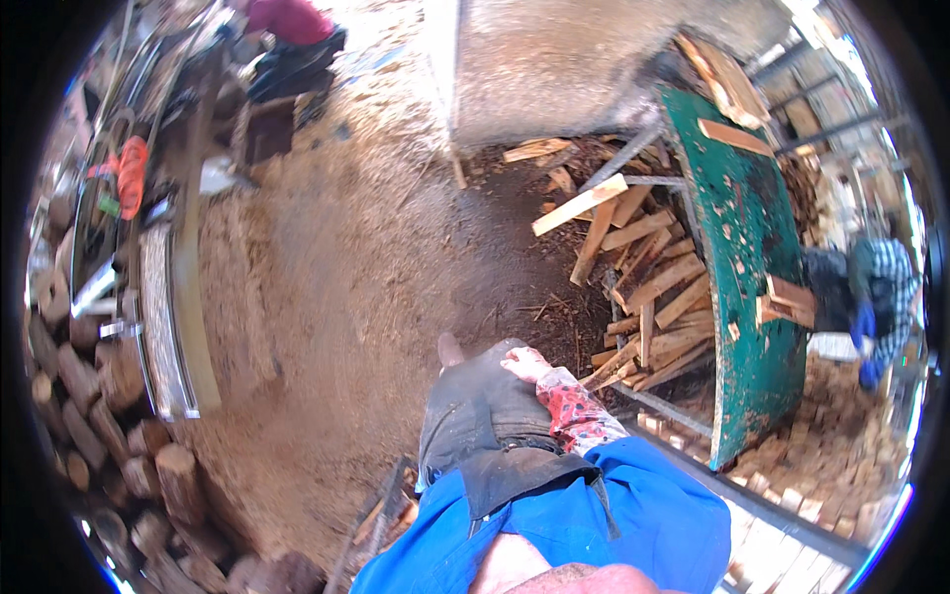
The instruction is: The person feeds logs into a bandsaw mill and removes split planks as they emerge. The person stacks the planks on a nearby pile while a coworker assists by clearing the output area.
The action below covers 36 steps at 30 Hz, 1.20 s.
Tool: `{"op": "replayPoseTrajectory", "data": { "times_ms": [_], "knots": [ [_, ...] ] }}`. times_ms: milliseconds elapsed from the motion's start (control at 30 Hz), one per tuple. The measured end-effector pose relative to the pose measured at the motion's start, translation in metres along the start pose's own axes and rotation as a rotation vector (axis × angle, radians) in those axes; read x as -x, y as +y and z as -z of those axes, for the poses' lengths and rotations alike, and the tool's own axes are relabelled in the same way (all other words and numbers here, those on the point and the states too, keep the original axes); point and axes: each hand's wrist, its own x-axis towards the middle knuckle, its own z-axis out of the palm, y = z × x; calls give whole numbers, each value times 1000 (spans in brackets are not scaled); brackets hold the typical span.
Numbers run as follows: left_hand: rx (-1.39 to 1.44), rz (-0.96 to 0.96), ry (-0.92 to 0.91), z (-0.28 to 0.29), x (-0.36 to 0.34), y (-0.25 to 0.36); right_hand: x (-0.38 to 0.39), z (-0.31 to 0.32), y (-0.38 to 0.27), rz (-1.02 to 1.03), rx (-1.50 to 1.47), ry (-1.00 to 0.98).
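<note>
My right hand (pixel 524 361), below a patterned red sleeve, rests at the front of my dark apron (pixel 475 416) with fingers loosely bent and apart, holding nothing visible. My left hand is not in view. Right of my right hand lies a heap of split wood pieces (pixel 663 282) around a metal frame. Beside that heap stands a chipped green table (pixel 752 376), with short wood pieces (pixel 787 302) and a plank (pixel 735 137) on it.
A co-worker in a checked sleeve (pixel 891 297) works beyond the green table; another person (pixel 292 54) is at top left. Logs (pixel 178 480) are piled at lower left, below machinery with an orange object (pixel 132 178). A dirt floor (pixel 327 297) lies between.
</note>
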Motion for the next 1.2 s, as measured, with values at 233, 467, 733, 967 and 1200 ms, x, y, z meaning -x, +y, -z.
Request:
{"op": "replayPoseTrajectory", "data": {
  "times_ms": [233,467,733,967,1200],
  "knots": [
    [-534,-128,-703,-119,19,121,-3,48,13,-119,-218,217],
    [-75,-302,-833,-369,110,271,-28,174,73,-106,-451,714],
    [-277,-237,-757,-466,184,278,-51,486,112,-9,-83,1165],
    [-754,-525,-578,-511,237,237,-102,725,157,-84,634,1126],
    [-858,-638,-685,-569,246,271,-141,788,164,-237,662,800]
  ]
}}
